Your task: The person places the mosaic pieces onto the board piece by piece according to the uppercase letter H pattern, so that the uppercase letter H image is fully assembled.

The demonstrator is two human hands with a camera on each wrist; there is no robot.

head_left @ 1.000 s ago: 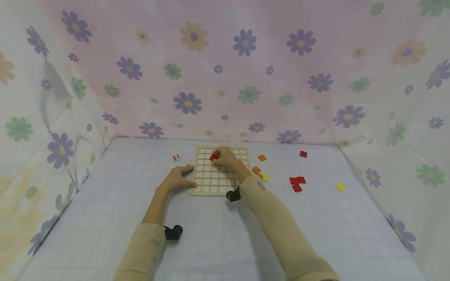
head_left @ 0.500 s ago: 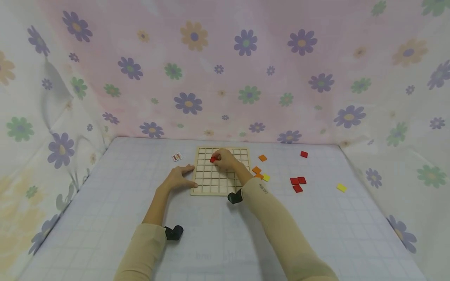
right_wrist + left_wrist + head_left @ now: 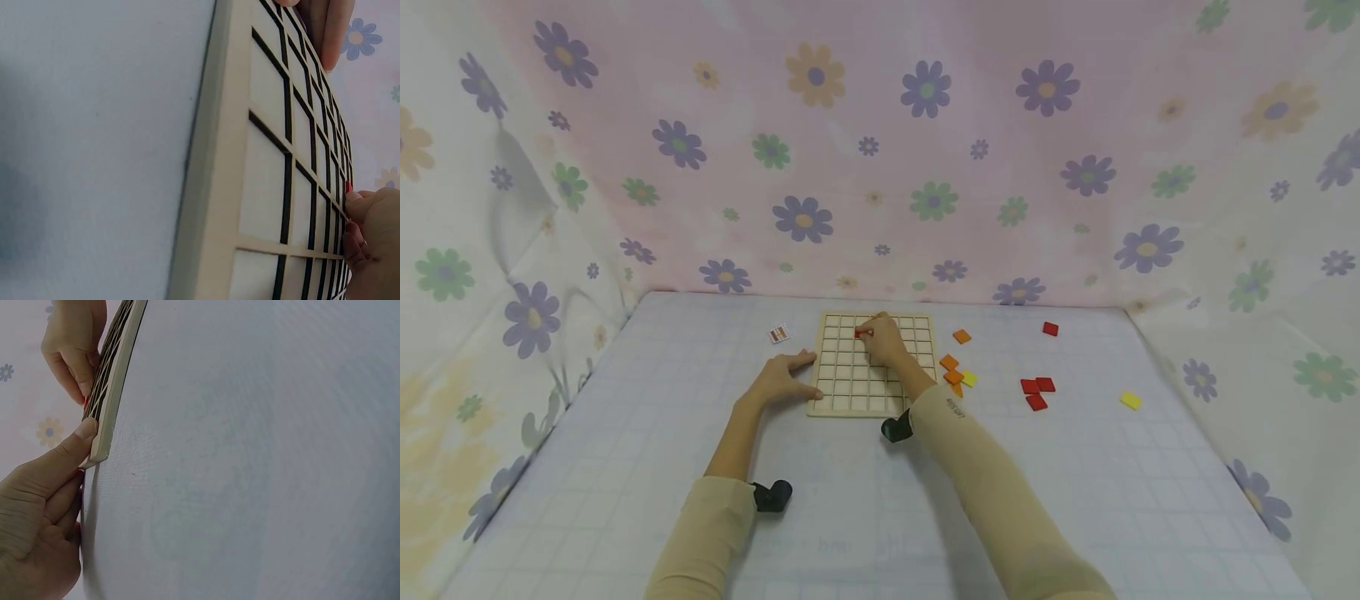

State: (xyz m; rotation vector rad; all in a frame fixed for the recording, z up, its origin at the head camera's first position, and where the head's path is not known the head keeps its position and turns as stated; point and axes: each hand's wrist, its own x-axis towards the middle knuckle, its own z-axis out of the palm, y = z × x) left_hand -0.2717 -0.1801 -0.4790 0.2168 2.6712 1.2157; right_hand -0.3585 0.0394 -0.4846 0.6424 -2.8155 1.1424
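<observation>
A wooden grid board (image 3: 842,413) lies on the table with its square cells facing up. Along its left side rests my left hand (image 3: 777,381), thumb and fingers spread and fairly straight. In the left wrist view the thumb (image 3: 59,456) presses on the rim at a corner of the board (image 3: 115,394). My right hand (image 3: 886,342) reaches over the board and pinches a small red square tile (image 3: 857,332) at a cell in the upper left part. The right wrist view shows only a sliver of the red tile (image 3: 348,186) at the fingertips; the fingers hide the rest.
Beside the board's right edge lie several orange tiles (image 3: 962,336) and a yellow tile (image 3: 970,379). Farther right are a cluster of red tiles (image 3: 1030,387), a lone red tile (image 3: 1050,328) and another yellow tile (image 3: 1131,401). A small patterned card (image 3: 779,333) sits left of the board.
My right hand has tilted and shifted slightly with the red tile, which now shows less. More of the orange tiles beside the sleeve is visible. The left hand has stayed in place.
</observation>
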